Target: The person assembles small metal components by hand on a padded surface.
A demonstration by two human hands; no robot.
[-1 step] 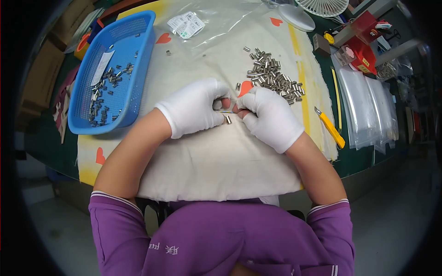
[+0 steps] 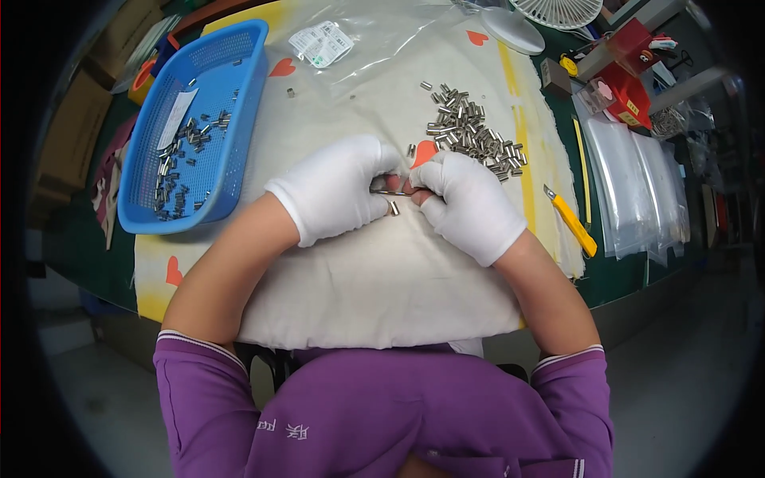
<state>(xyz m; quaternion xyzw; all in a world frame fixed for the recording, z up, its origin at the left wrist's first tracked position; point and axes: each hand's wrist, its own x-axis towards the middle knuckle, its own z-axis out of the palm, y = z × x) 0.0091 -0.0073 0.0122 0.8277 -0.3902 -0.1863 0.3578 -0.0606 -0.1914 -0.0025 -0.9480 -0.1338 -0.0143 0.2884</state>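
Observation:
My left hand (image 2: 335, 189), in a white glove with bare fingertips, pinches one end of a thin, shiny metal rod (image 2: 392, 192). On its other end close the fingertips of my right hand (image 2: 474, 203), gloved the same way. The rod lies level between the two hands, just above the cloth; fingers cover both its ends. Under the left fingertips a short metal tube (image 2: 394, 208) shows, but I cannot tell whether it touches the hand. Beyond my right hand spreads a heap of short metal tubes (image 2: 472, 131), with one loose tube (image 2: 411, 150) at its near left side.
At left stands a blue mesh basket (image 2: 256, 103) holding more small metal pieces and a paper slip. A clear plastic bag (image 2: 382, 40) lies at the back. To the right are a yellow utility knife (image 2: 572, 221), stacked clear bags (image 2: 629, 183) and a red tool (image 2: 625, 92).

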